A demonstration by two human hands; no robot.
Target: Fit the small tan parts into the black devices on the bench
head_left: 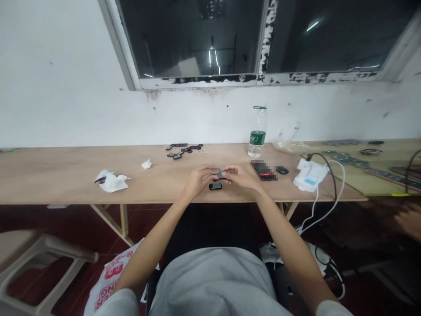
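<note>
Above the front part of the wooden table (158, 184), my left hand (199, 179) and my right hand (242, 174) meet with bent fingers. Both pinch a small flat grey-green piece (221, 174) between their fingertips; its exact kind is too small to make out, and the fingers cover its ends. Just below the hands, a similar small piece with a black rim and a grey-green face (215, 186) lies near the table's front edge. Farther back rests a loose group of small black pieces (187, 149), some with grey-green faces, with tiny pale bits beside them.
A phone (264, 170) and a small black device (282, 170) lie right of my hands. Behind them stands a water bottle (257, 138). A white power strip (311, 175) with cables sits farther right, near circuit boards (348, 159). Crumpled tissue (113, 181) is left. Another person's hand (409, 219) shows right.
</note>
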